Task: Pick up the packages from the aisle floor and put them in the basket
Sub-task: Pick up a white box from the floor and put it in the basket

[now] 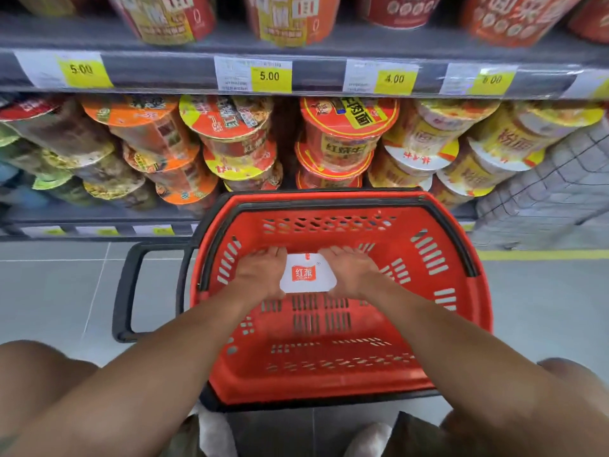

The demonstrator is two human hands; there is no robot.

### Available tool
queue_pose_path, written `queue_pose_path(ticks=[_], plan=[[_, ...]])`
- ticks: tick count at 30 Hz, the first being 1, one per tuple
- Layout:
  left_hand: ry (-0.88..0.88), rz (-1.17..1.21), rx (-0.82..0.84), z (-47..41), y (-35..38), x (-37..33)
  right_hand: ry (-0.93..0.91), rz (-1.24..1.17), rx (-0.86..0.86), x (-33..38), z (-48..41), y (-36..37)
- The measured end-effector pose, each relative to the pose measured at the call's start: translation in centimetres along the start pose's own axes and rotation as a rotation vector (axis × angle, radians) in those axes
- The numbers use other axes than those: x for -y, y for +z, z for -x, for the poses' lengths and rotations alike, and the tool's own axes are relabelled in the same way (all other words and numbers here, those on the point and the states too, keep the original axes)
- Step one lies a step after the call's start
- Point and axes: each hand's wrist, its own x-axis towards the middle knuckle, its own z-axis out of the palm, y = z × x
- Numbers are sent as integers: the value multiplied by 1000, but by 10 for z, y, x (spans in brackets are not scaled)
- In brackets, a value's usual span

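Note:
A white package (308,273) with a red logo lies low inside the red plastic basket (461,311), near its far wall. My left hand (262,272) holds the package's left edge and my right hand (351,272) holds its right edge, the fingers of both curled over the far side. Both forearms reach down into the basket from the near side. Whether the package touches the basket's bottom is unclear.
The basket stands on the grey tiled floor, its black handle (128,291) sticking out to the left. Right behind it are shelves (184,74) packed with instant noodle cups (342,136). A yellow floor line (543,254) runs at the right. My knees are at the bottom corners.

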Motion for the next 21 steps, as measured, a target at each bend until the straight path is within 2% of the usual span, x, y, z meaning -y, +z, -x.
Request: queue_pose_path(ticks=[17,21], plan=[[-19,-10,-48,-8,14,-4,35,7,-91,2,2,11],[-12,-28,-20,-8,16,-4,56,1,-67,5,3,14]])
